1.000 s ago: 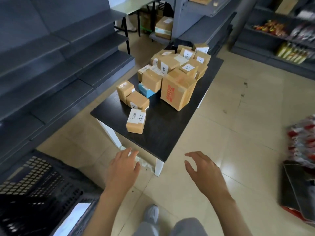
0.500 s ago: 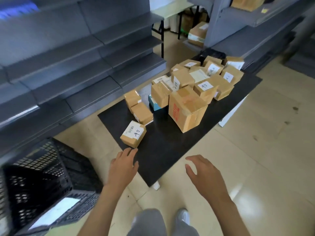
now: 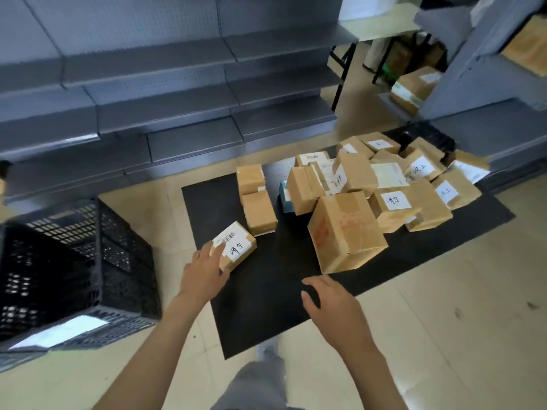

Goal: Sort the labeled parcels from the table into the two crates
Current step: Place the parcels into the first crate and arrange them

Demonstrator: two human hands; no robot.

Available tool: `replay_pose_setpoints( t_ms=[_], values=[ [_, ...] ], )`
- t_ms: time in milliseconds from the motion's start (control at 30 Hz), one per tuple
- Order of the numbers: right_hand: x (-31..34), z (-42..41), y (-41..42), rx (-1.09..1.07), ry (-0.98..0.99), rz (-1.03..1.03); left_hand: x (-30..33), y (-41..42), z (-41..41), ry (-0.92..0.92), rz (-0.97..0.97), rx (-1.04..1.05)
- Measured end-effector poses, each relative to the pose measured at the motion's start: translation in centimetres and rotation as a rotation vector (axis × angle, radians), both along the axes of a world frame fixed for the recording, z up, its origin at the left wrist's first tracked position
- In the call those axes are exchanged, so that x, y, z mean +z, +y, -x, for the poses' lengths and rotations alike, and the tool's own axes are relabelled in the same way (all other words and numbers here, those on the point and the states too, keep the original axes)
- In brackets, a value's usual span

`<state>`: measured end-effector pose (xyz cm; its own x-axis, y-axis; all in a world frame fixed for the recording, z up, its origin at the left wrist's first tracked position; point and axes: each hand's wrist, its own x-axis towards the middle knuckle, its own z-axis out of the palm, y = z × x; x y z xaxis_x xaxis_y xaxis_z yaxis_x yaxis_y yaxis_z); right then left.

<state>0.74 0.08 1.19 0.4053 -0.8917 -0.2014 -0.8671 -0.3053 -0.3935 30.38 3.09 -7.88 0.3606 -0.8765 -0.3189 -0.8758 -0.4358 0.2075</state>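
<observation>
A low black table (image 3: pixel 266 291) carries several brown cardboard parcels with white handwritten labels. Nearest me lies a small labeled parcel (image 3: pixel 236 247) at the table's front left. My left hand (image 3: pixel 204 270) reaches onto it, fingers straight and touching its near end. My right hand (image 3: pixel 328 300) hovers over the table's front edge, fingers loosely spread, holding nothing. A larger box with red print (image 3: pixel 346 232) stands just beyond my right hand. The main pile of parcels (image 3: pixel 393 184) sits at the table's far right. A black mesh crate (image 3: pixel 68 270) stands on the floor to the left.
Grey metal shelving (image 3: pixel 177 99) runs along the left and back. More shelving (image 3: pixel 488 84) with boxes stands at the back right. A second black crate (image 3: pixel 426 140) shows behind the pile. Beige tiled floor (image 3: pixel 444 321) lies to the right; my legs and a shoe are below.
I have stepped closer to the table. My left hand moved forward and now touches the small labeled parcel. My right hand moved over the table's front edge.
</observation>
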Motion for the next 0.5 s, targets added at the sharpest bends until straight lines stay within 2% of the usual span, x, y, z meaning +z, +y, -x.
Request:
replay_pose_setpoints(
  t_ms=[300,500],
  values=[
    [0.5,-2.0,-6.3,0.157,0.023,0.003,-4.2,-3.4,-1.2,0.067,-0.161,0.176],
    [0.0,-2.4,-10.2,0.237,0.024,-0.051,-5.7,-4.4,-1.1,0.072,-0.136,0.302]
  ],
)
